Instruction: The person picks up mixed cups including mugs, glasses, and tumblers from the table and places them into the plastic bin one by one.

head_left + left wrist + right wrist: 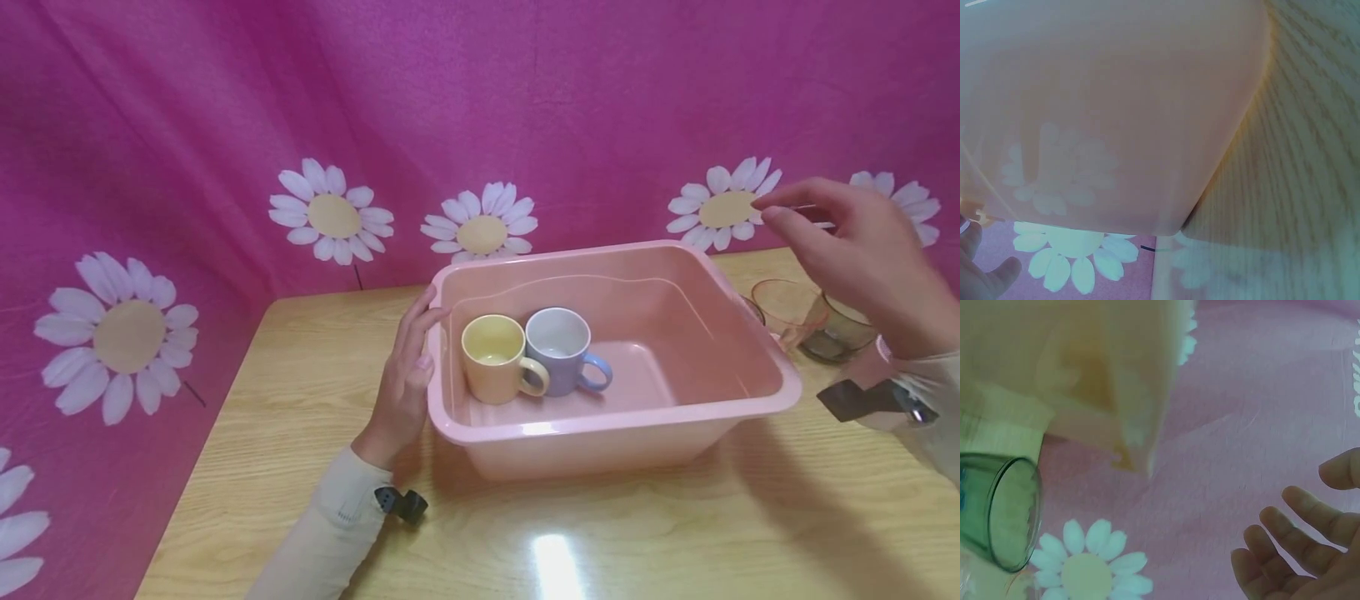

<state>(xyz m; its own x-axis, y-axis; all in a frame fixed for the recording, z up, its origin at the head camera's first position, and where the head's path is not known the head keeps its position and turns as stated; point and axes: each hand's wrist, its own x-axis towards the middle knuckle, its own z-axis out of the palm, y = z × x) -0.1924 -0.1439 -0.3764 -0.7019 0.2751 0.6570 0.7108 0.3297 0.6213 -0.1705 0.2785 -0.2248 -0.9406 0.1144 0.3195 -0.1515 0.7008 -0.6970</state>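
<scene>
A: Taking the basin as the dial, with twelve at its far side, how does the left grip stand?
B: The left hand (405, 367) lies at nine o'clock, fingers nearly straight, touching the rim of the pink plastic basin (585, 458).
A: And the right grip?
B: Wide and relaxed. The right hand (870, 258) is raised near two o'clock, holding nothing; the right wrist view shows the thumb well apart from loosely bent fingers.
A: What does the basin hold?
B: Two upright mugs toward nine o'clock. The yellow mug (480, 379) is nearest the end wall; just beside it, at its three o'clock, is the lavender mug (551, 371) with a blue handle (607, 375).
A: Past the rim?
B: Near three o'clock, partly hidden, a smoky tumbler (828, 346) and an orange-tinted glass (787, 302).
A: And the desk (255, 450) itself?
B: Pale wood grain, glossy. A bright reflection (555, 562) glares near six o'clock, a soft shadow (817, 517) spreads at four, and the far-left corner sits between nine and ten.
A: The room?
B: Magenta cloth (600, 108) hangs beyond the desk, softly creased at ten, printed with white, cream-centred daisies (333, 217) from nine round to two.
</scene>
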